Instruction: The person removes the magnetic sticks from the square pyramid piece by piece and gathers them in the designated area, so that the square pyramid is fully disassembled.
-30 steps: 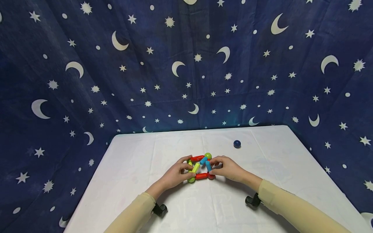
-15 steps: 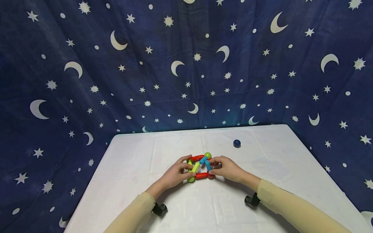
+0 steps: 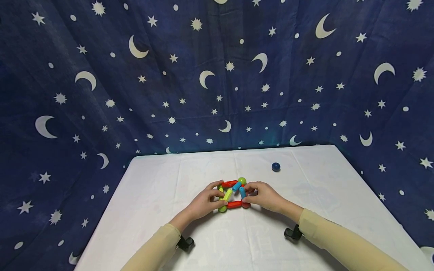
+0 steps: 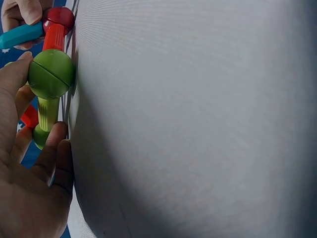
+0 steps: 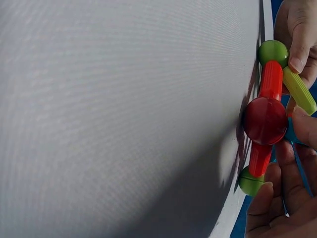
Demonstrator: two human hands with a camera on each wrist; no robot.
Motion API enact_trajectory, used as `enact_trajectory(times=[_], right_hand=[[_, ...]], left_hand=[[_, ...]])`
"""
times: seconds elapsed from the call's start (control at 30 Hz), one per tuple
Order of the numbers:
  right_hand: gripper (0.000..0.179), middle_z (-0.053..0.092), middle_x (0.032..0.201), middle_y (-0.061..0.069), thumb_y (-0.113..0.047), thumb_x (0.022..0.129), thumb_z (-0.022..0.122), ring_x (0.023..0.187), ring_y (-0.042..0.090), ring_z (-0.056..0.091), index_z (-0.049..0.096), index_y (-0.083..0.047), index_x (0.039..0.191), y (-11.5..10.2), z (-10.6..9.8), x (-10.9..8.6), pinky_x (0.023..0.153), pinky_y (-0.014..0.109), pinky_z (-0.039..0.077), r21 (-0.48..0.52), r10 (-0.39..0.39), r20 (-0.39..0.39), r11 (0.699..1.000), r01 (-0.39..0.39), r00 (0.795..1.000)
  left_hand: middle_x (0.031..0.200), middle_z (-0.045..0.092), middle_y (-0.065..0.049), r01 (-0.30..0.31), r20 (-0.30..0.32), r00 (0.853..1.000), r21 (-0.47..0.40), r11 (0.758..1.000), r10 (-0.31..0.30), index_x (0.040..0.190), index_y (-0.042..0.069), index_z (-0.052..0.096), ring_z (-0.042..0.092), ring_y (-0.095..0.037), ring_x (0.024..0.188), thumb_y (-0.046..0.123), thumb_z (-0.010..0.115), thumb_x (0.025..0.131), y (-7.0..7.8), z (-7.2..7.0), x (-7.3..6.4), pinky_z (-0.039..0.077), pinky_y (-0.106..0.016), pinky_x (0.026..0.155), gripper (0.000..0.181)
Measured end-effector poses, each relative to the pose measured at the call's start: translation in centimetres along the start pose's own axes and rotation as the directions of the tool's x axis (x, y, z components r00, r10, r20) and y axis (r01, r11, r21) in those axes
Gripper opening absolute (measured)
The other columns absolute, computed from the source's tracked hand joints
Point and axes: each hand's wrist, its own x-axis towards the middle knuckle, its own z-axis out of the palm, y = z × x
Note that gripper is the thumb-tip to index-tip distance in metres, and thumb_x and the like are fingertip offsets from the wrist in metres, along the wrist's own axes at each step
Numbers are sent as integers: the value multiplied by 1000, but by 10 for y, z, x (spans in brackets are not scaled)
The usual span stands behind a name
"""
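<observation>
A frame of magnetic sticks and balls lies on the white table. Its front side is a red stick [image 3: 234,204] between a green ball [image 4: 51,74] and a dark red ball [image 5: 265,120]. My left hand [image 3: 203,203] pinches a yellow stick [image 3: 228,195] that slants up from the green ball; its other fingers spread along the left side. With thumb and fingers, my right hand [image 3: 266,195] holds a blue stick [image 3: 242,192] rising from the red ball. A second blue stick [image 3: 236,186] leans inward from the far green ball [image 3: 242,180].
A loose dark blue ball [image 3: 276,167] sits farther back to the right on the table [image 3: 190,169]. Behind the table hangs a dark blue cloth [image 3: 190,101] with moons and stars.
</observation>
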Motion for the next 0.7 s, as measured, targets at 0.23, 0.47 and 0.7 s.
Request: enact_trajectory(times=[0.23,0.47,0.7], right_hand=[[21,64,92,-7,-29,86,84,93,18,57,72,-24,103,2,0,0,82,37,50,-11,-12,-10,1000,12,1000],[23,66,93,-7,-26,89,82,92,16,60,72,-18,109,3,0,1,84,39,50,22,-21,-16,1000,21,1000],[23,69,94,-6,-27,90,80,91,15,62,72,-20,110,-1,-3,3,81,35,50,61,39,-30,997,-37,999]], left_hand=[[161,35,11,-2,3,1000,8,1000,2,111,27,75,58,-13,97,45,73,94,-1,0,0,47,-32,85,25],[162,35,7,-8,0,1000,9,1000,8,111,27,76,59,-13,97,46,73,95,-1,0,0,48,-32,85,25],[162,35,6,-6,-1,1000,9,1000,6,110,27,76,59,-16,99,46,73,94,-1,0,0,48,-32,84,24]])
